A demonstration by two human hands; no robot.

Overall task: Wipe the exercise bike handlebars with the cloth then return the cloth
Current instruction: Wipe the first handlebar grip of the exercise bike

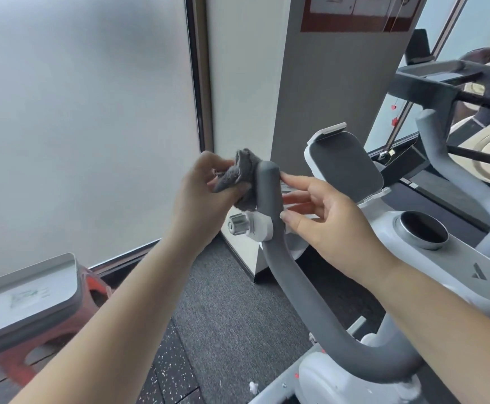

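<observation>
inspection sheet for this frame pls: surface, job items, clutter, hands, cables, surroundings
Surface: dark speckled floor; no table seen.
Job's things: grey cloth bunched against the upper end of the left handlebar; right handlebar has no cloth on it.
Clutter: grey tray on a red stool, lower left.
Hands: left hand grips the cloth; right hand has straight fingers touching the left handlebar from the other side.
Cables: nothing seen.
Surroundings: frosted window, grey pillar, bike's phone holder, round dial, side knob, a second machine behind.
</observation>
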